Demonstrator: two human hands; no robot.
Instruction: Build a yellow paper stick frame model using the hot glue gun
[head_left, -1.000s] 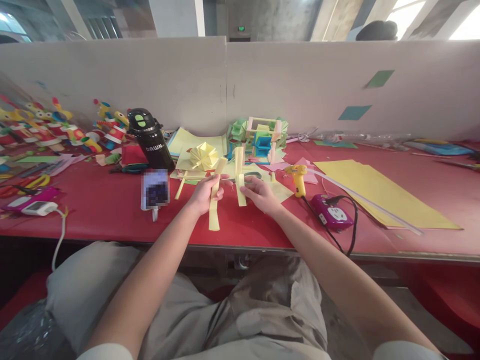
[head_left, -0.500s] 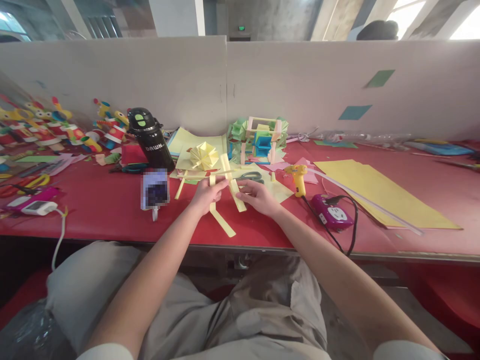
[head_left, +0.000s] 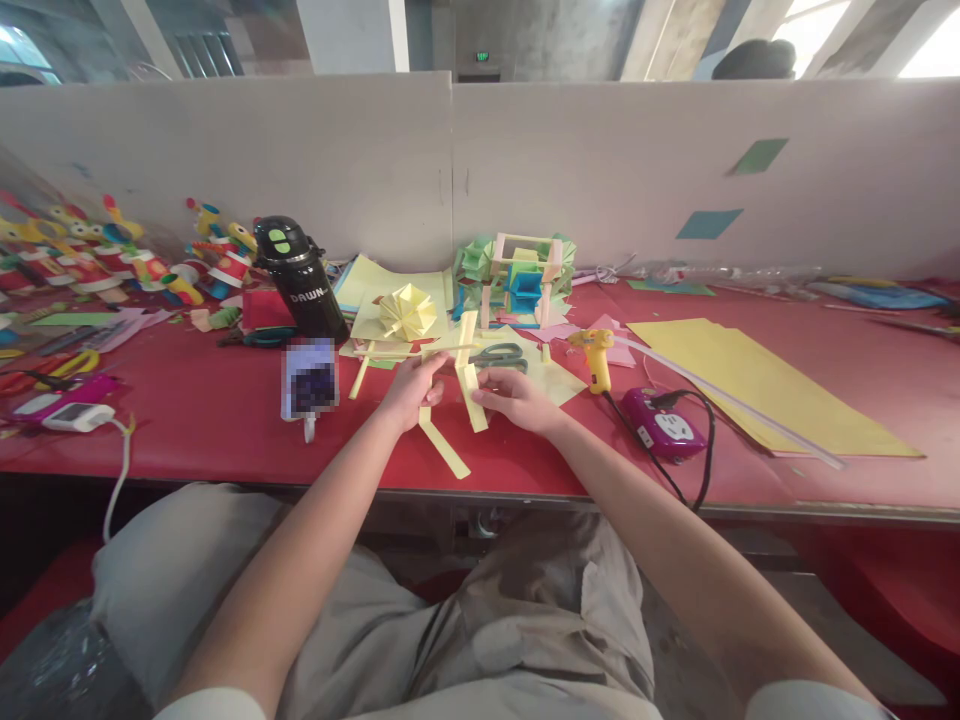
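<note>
Head view: above the near edge of the red table (head_left: 187,410), left hand (head_left: 409,392) and right hand (head_left: 517,398) each pinch a pale yellow folded paper strip (head_left: 469,372), which a tighter squeeze could crease.

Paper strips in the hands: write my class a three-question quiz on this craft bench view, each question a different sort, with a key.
1. True or false: each hand holds a yellow paper strip.
2. Which lies nearest the right hand? A) glue gun B) bottle C) toys
3. What colour is the table?

Key
1. True: the left hand holds one strip, the right another strip.
2. A, the glue gun.
3. Red table.
</note>
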